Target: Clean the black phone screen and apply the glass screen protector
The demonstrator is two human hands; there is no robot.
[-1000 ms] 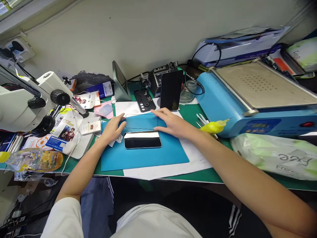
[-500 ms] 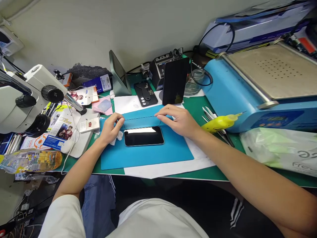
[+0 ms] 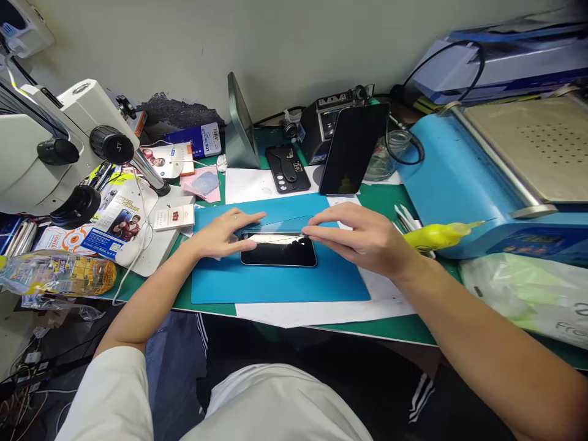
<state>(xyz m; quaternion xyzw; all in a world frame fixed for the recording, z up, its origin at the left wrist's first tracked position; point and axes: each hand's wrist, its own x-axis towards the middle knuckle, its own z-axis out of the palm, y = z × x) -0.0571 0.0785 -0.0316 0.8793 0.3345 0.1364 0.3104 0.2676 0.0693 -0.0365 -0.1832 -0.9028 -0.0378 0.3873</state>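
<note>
A smartphone [image 3: 280, 254] with a dark, glossy screen lies face up on the blue mat [image 3: 275, 288]. Over its far edge slants a thin clear sheet, seemingly a glass screen protector [image 3: 285, 225], lower on the left and raised on the right. My right hand [image 3: 358, 236] pinches the sheet's right end between thumb and fingers. At the left end of the phone, my left hand [image 3: 225, 233] has thumb and forefinger spread apart, the thumb over the phone's left part. Whether it touches the glass, I cannot tell.
A microscope [image 3: 78, 141] stands on the left beside a drink bottle [image 3: 59, 272]. Behind the mat are a phone case [image 3: 288, 168] and a propped dark tablet [image 3: 353, 150]. To the right are a yellow squeeze bottle [image 3: 436, 237] and a blue machine [image 3: 463, 184].
The clear sheet has come down toward the phone at its left end. My left hand has opened from a pinch and spread its fingers; my right hand still pinches its end. The view has shifted.
</note>
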